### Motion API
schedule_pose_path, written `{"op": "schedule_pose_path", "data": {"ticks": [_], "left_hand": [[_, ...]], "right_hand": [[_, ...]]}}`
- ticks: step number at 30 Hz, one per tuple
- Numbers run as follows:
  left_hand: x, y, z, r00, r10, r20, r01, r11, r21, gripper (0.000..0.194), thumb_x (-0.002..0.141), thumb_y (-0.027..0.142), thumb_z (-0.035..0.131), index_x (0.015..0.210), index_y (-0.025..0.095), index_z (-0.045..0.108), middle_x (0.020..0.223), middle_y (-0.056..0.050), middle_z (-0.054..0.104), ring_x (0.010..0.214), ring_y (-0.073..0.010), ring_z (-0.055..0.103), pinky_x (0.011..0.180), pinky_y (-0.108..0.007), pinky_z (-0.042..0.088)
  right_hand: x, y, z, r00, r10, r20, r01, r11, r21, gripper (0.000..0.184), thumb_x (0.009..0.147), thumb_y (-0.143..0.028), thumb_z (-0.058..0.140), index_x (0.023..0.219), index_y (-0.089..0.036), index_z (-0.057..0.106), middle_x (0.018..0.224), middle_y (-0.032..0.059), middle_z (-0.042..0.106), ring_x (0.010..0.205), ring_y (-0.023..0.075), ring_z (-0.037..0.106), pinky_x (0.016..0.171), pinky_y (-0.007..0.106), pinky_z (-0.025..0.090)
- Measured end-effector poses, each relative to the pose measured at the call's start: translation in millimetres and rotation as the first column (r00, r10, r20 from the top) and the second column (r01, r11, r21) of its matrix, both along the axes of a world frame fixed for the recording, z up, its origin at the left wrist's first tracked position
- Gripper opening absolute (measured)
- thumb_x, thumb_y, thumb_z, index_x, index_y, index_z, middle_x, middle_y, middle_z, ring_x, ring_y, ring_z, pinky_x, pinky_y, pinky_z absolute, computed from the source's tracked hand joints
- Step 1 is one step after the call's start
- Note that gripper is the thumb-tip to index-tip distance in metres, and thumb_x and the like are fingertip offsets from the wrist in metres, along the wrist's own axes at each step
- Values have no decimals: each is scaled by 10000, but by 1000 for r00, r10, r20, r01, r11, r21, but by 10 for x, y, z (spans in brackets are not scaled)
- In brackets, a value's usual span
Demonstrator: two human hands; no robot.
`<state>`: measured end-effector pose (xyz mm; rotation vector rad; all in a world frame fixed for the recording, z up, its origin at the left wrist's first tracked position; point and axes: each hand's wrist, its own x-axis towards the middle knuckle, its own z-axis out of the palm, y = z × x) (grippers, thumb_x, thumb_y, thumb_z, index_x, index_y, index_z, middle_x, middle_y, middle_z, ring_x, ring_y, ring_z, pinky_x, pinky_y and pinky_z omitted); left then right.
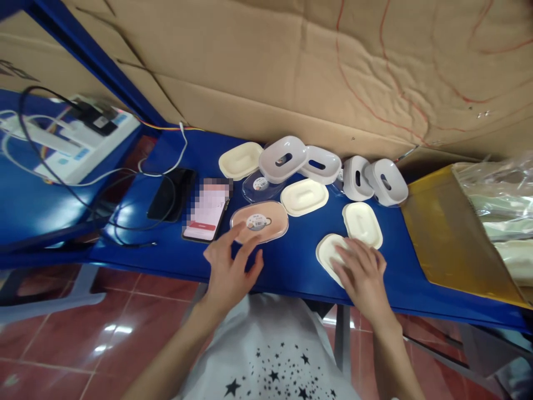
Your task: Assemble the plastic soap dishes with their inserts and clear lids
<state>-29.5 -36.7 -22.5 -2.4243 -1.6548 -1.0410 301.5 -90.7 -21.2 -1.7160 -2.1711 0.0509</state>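
My left hand (231, 266) has its fingers spread, the tips at the near edge of a peach-coloured oval box (275, 219) with a clear lid and a round label. Nothing is gripped in it. My right hand (363, 272), slightly blurred, lies with stretched fingers over a cream oval piece (327, 250) near the table's front edge, hiding part of it. Just behind that hand is a second cream oval piece (363, 225) with a raised middle. Further back lie another cream piece (306, 197) and a clear lid (254, 191) with a label.
Along the cardboard wall stand several pale grey oval shells (272, 166) with slots, beside a cream piece (239, 160). A lit phone (207, 214) and a black phone (171, 194) lie left. Cables run to a power strip (83, 150). An open carton (437, 233) stands right.
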Motion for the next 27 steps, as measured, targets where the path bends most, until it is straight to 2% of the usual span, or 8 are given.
{"op": "schedule_pose_path", "data": {"ticks": [3, 7, 10, 13, 15, 18, 22, 27], "left_hand": [[-23, 150, 147, 999, -17, -45, 18, 1000, 22, 431, 971, 185, 735, 1371, 291, 618, 1458, -126, 663, 1209, -321, 683, 1001, -495, 458], [-180, 708, 347, 997, -36, -75, 36, 999, 6, 257, 1040, 291, 640, 1294, 253, 658, 1239, -73, 792, 1135, -297, 733, 1003, -471, 446], [-264, 1142, 466, 992, 22, -128, -33, 996, -79, 293, 1038, 336, 609, 1300, 227, 680, 1248, -89, 795, 1136, -309, 735, 991, -449, 463], [-207, 1290, 552, 992, 4, -128, -17, 995, -102, 301, 1036, 336, 605, 1301, 222, 692, 1274, -94, 789, 1149, -315, 735, 997, -450, 481], [-71, 1165, 573, 995, -63, -80, 57, 996, -73, 272, 1051, 320, 593, 1281, 217, 696, 1263, -93, 790, 1162, -307, 733, 1008, -450, 499], [243, 726, 516, 972, -236, -3, 236, 971, -40, 216, 1078, 283, 585, 1252, 221, 697, 1284, -93, 772, 1210, -278, 709, 1033, -434, 518], [682, 141, 311, 837, -541, -82, 525, 837, -154, 257, 1100, 290, 582, 1327, 205, 669, 1416, -119, 704, 1212, -276, 684, 1047, -468, 507], [948, -19, 95, 764, -626, -157, 575, 771, -275, 270, 1126, 321, 559, 1348, 196, 649, 1483, -112, 670, 1342, -289, 615, 1135, -515, 429]], "right_hand": [[-76, 26, -45, 998, 65, -10, -65, 998, -26, 317, 1089, -296, 623, 1403, -289, 663, 1529, 113, 645, 1482, 339, 554, 1232, 570, 307], [-15, 99, -79, 996, 85, -14, -85, 996, 41, 315, 1081, -324, 647, 1394, -291, 657, 1532, 117, 646, 1467, 335, 572, 1227, 564, 313], [112, 177, -46, 996, 85, -18, -84, 993, 79, 339, 1081, -321, 640, 1419, -294, 648, 1537, 114, 647, 1460, 334, 583, 1213, 550, 333], [278, 315, 34, 1000, 0, -25, 4, 989, 148, 325, 1082, -325, 622, 1402, -284, 666, 1476, 107, 695, 1406, 335, 624, 1165, 531, 381], [389, 464, 92, 998, -67, -21, 69, 980, 184, 301, 1094, -346, 591, 1369, -270, 686, 1412, 108, 735, 1342, 331, 664, 1117, 516, 421], [500, 771, 146, 989, -138, 45, 128, 977, 173, 356, 1122, -399, 517, 1410, -252, 667, 1392, 128, 750, 1299, 332, 683, 1086, 520, 444], [477, 1235, 128, 986, -111, 121, 98, 989, 114, 539, 1123, -472, 515, 1572, -174, 533, 1524, 184, 663, 1380, 358, 620, 1125, 539, 417], [348, 1574, 70, 989, -121, 81, 109, 985, 136, 523, 1125, -499, 519, 1416, -92, 670, 1275, 222, 772, 1197, 357, 688, 1080, 540, 420]]}}
